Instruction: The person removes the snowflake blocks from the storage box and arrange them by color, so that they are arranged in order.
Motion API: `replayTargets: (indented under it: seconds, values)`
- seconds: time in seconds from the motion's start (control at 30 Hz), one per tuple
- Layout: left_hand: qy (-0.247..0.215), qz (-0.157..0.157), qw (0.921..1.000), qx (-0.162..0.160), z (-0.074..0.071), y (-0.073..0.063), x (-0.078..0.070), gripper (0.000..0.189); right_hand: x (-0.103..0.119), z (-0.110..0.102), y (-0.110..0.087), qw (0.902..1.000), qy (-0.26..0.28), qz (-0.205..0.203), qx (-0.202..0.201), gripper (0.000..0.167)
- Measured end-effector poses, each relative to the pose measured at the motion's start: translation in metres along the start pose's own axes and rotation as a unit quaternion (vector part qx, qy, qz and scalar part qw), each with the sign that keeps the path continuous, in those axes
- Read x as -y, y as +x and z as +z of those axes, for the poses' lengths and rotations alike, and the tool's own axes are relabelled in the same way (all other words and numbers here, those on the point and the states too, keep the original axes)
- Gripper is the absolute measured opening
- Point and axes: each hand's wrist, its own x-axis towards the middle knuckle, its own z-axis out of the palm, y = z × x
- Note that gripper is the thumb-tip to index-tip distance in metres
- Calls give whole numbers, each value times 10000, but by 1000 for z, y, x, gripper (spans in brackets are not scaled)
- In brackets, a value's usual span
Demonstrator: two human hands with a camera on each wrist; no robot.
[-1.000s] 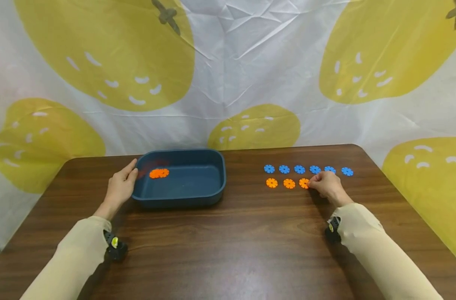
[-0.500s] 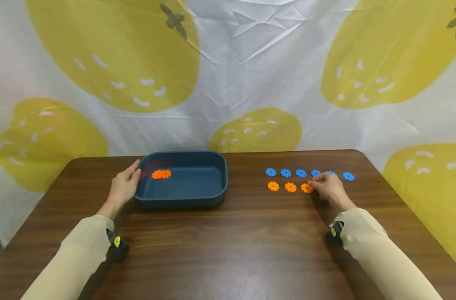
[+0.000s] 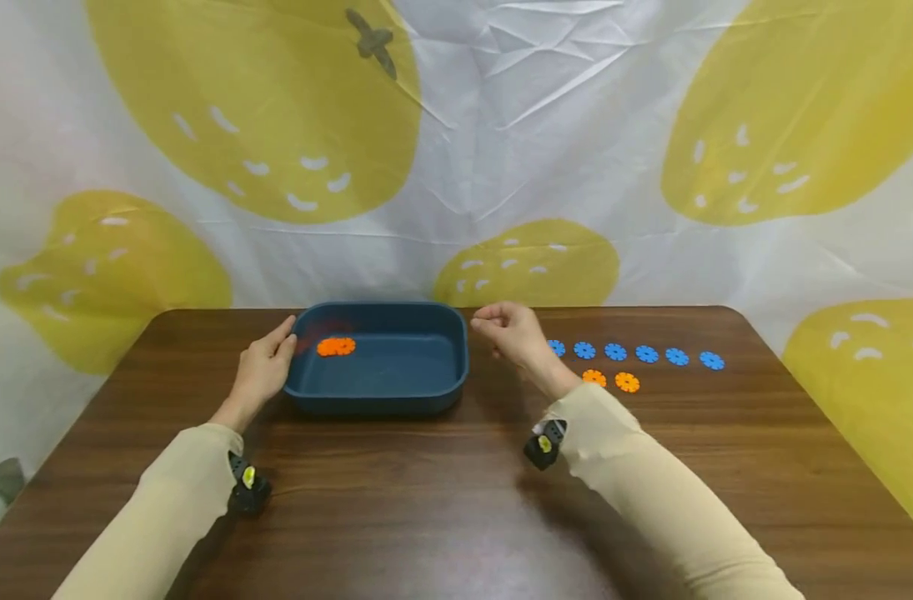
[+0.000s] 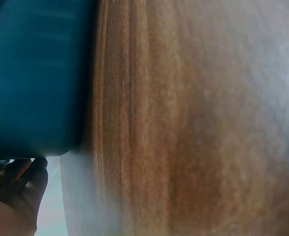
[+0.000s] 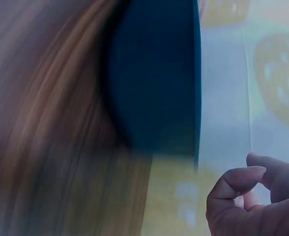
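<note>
Head view: left of the frame's middle, the tub point(image 3: 381, 406) sits near the bench's back edge. The left hand point(image 3: 261, 367) holds its left end, thumb and fingers at the rim; in the left wrist view they press against the end wall, lower left. The right hand point(image 3: 513, 335) is raised just beyond the tub's right edge, apart from it, thumb and forefinger brought together; whether a disc is between them I cannot tell. Overlapping orange discs point(image 3: 327, 347) lie flat at the left end of the tub, and its floor stretches from them to the right wall. Right of the frame's middle, six blue discs point(image 3: 615, 352) form a row near the back edge, the leftmost partly behind the right hand. Two loose orange discs point(image 3: 627, 382) lie below them, the left one cut off by the right arm. Between the sleeves point(image 3: 651, 475), a broad stretch of bench point(image 3: 396, 517) runs to the frame's bottom. Patterned cloth point(image 3: 464, 167) hangs close behind the back edge.
</note>
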Motion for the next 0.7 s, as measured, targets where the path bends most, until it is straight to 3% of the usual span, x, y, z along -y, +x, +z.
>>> replayTargets:
  seconds: [0.13, 0.3, 0.5, 0.7]
  values:
    - [-28, 12, 10000, -25, 1, 1, 1, 47, 10, 51, 10, 9992, 175, 106, 342, 21]
    - [-83, 5, 10000, -13, 3, 3, 2, 47, 15, 98, 19, 9971, 344, 398, 557, 18]
    - [-132, -98, 9999, 0, 3, 2, 5, 47, 15, 140, 27, 9957, 388, 630, 549, 16]
    - [-158, -79, 9998, -127, 2, 4, 7, 46, 17, 168, 36, 9972, -258, 635, 294, 14]
